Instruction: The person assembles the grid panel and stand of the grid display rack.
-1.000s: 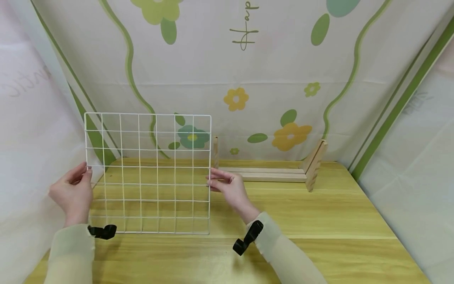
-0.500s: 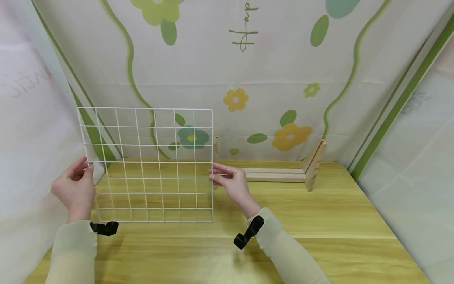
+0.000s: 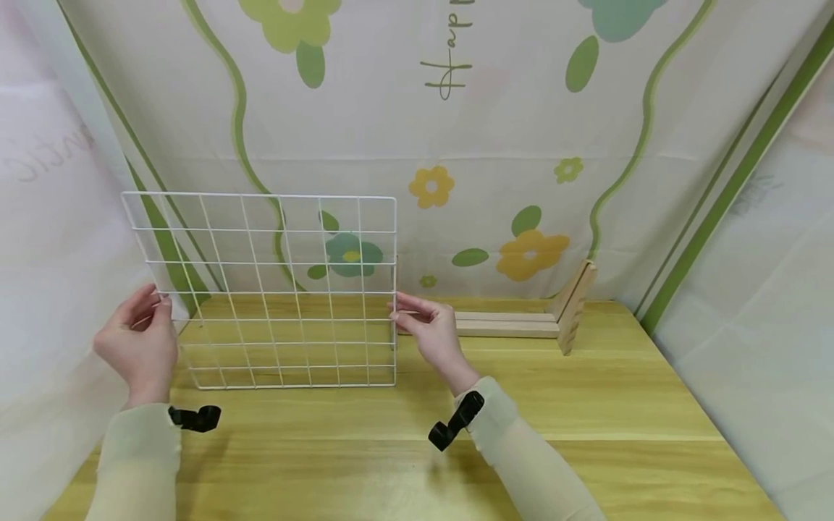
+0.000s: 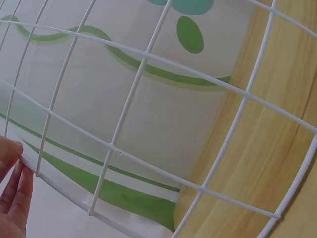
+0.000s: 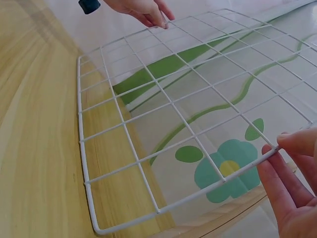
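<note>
A white wire grid panel (image 3: pixel 263 292) is held up between both hands, its upper part in front of the back curtain and its lower part in front of the tabletop. My left hand (image 3: pixel 138 351) pinches the left side wire between thumb and fingers. On the opposite side wire, my right hand (image 3: pixel 435 336) grips with thumb and fingertips. The right wrist view shows the right fingers (image 5: pixel 280 191) at the panel's rim and the left hand (image 5: pixel 143 9) across from them. Behind the panel's right edge stands a light wooden frame (image 3: pixel 508 329), its left upright mostly hidden.
The wooden frame's right upright (image 3: pixel 576 307) leans near the back right of the wood-grain table (image 3: pixel 339 456). White curtains with green bands enclose the sides, and a flower-printed curtain (image 3: pixel 495 130) hangs behind. Black wrist cameras (image 3: pixel 195 418) stick out from both sleeves.
The grid panel has risen and tilted: its bottom edge moves up and away, while its upper left corner swings out to the left. Both hands shift slightly upward, keeping their hold.
</note>
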`<state>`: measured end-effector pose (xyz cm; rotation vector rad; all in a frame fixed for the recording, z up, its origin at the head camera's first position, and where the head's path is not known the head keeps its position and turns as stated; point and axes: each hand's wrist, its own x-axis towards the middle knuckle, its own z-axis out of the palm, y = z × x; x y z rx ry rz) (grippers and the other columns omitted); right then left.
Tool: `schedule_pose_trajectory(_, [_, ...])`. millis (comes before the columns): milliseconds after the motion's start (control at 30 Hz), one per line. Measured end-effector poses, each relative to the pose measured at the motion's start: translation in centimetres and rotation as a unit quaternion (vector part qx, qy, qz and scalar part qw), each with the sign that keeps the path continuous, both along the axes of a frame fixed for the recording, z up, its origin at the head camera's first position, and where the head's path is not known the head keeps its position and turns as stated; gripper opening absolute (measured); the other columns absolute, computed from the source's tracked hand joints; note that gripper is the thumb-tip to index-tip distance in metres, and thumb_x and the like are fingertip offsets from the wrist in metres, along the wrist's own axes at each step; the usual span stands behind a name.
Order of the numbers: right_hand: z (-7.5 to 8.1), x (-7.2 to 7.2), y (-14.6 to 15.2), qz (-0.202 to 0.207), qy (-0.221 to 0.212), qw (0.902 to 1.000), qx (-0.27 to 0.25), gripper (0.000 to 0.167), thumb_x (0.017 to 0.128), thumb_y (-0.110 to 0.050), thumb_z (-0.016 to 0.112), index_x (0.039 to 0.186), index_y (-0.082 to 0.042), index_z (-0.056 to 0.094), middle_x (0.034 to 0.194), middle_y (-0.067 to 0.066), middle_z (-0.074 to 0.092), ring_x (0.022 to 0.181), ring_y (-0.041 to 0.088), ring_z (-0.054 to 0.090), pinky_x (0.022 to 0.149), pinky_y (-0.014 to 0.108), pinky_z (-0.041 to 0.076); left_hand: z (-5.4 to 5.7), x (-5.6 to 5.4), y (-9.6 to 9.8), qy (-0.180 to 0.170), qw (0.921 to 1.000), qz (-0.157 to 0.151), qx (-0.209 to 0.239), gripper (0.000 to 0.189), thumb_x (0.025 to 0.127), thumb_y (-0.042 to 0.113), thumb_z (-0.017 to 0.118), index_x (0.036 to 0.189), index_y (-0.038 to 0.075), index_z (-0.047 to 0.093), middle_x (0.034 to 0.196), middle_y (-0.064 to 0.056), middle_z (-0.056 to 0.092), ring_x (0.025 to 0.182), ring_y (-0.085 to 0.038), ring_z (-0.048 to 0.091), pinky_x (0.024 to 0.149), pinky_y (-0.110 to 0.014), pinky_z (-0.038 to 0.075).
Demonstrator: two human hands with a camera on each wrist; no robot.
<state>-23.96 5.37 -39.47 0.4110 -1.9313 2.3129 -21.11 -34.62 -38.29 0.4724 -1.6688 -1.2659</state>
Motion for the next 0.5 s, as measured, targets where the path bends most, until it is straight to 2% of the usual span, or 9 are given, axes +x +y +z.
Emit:
schedule_pose_trajectory(133, [0.1,-0.2,0.0,-0.003,0.006,1.0,0.004,0.034,0.088,0.011,0.074,0.122,0.006,0.07,0.116,0.029,0.068,0.096,0.027,0.073,0.083,0.044,0.061,0.8,0.2,0.9,0.009,1.0,0.0,0.002,0.026,0.092,0.005,0.073,0.118,0.01,0.077,0.102,0.003,0.077,0.085,-0.001,0.066,0.08,-0.012,0.052])
schedule_pose_trajectory(200, [0.7,0.2,-0.1,-0.004,0.015,0.9998,0.009,0.034,0.088,0.013,0.072,0.121,0.008,0.069,0.115,0.03,0.067,0.096,0.027,0.073,0.08,0.039,0.062,1.2,0.4,1.2,0.013,0.9999,0.0,0.008,0.027,0.092,0.005,0.073,0.118,0.011,0.078,0.103,0.002,0.077,0.086,-0.002,0.066,0.08,-0.012,0.052])
schedule_pose_trajectory(267, [1.4,0.6,-0.2,-0.007,0.025,0.9995,0.017,0.033,0.088,0.014,0.071,0.12,0.011,0.068,0.114,0.031,0.067,0.098,0.031,0.073,0.081,0.039,0.062,1.4,0.5,1.5,0.017,0.9997,-0.001,0.014,0.027,0.092,0.004,0.074,0.117,0.011,0.078,0.103,0.002,0.077,0.086,-0.002,0.067,0.08,-0.012,0.052])
schedule_pose_trajectory(367, [2.3,1.4,-0.4,-0.013,0.04,0.9988,0.024,0.031,0.088,0.015,0.071,0.119,0.012,0.068,0.112,0.029,0.069,0.098,0.033,0.072,0.081,0.038,0.062,1.4,0.4,1.4,0.02,0.9996,-0.002,0.022,0.027,0.092,0.004,0.074,0.118,0.011,0.077,0.103,0.002,0.077,0.087,-0.002,0.067,0.08,-0.013,0.052])
schedule_pose_trajectory(433, [2.2,1.5,-0.4,-0.015,0.045,0.9986,0.026,0.031,0.088,0.015,0.071,0.118,0.013,0.067,0.111,0.029,0.069,0.098,0.034,0.072,0.083,0.039,0.061,1.2,0.3,1.2,0.021,0.9994,-0.002,0.027,0.027,0.091,0.004,0.074,0.118,0.011,0.077,0.103,0.003,0.077,0.088,-0.002,0.067,0.08,-0.013,0.052])
schedule_pose_trajectory(500, [2.2,1.5,-0.5,-0.018,0.047,0.9984,0.027,0.03,0.088,0.015,0.071,0.118,0.012,0.068,0.111,0.028,0.069,0.097,0.033,0.073,0.082,0.035,0.062,0.9,0.2,1.0,0.021,0.9993,-0.003,0.03,0.028,0.091,0.005,0.075,0.118,0.012,0.077,0.104,0.003,0.077,0.089,-0.002,0.068,0.081,-0.013,0.052])
